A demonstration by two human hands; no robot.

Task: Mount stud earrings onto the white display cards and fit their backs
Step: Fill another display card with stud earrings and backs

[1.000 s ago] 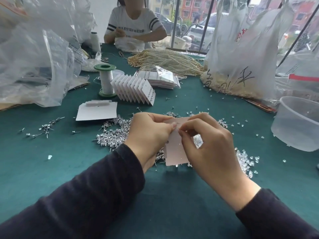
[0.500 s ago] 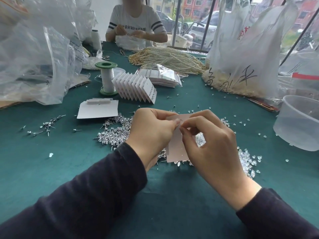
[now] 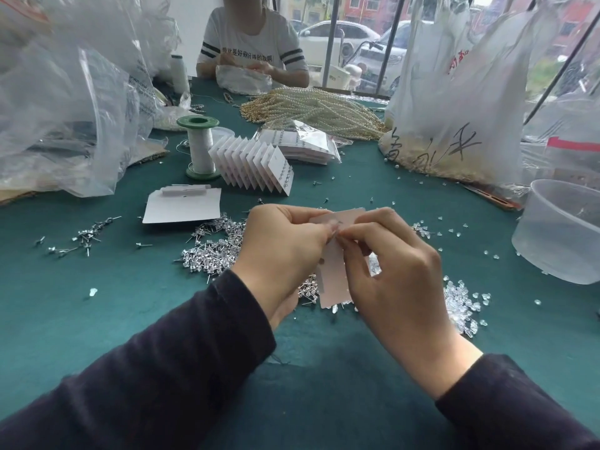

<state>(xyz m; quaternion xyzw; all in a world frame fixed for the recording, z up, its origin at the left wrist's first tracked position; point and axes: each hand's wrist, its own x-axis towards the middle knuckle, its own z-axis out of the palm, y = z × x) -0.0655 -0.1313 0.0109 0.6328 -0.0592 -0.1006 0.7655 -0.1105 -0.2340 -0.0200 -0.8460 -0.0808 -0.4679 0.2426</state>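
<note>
Two hands met over the middle of the table [image 3: 97, 319], both pinching the same white display card [image 3: 334, 280]. The left hand [image 3: 285, 251] had its fingers curled round the card's left edge. The right hand [image 3: 396, 274] had thumb and forefinger nipped tight near the top edge, right against the left fingertips. Whatever tiny bit sat in that pinch was too small for me to tell.

The card was tilted, its bottom edge hanging just above the stud earrings [image 3: 211, 251], which were heaped under and to the left of the hands. The clear backs [image 3: 461, 303] lay in a loose pile just right of the right wrist.

Room-wise, green cloth showed on the near left side and between the two sleeves. Further out it got tight. A plastic tub [image 3: 561, 232] sat near the right edge with a white bag [image 3: 454, 102] behind it. A blank card [image 3: 181, 207], a spool [image 3: 199, 147] and a fanned row of cards [image 3: 256, 164] sat beyond the earrings, and clear bags [image 3: 65, 108] crowded the far left.
</note>
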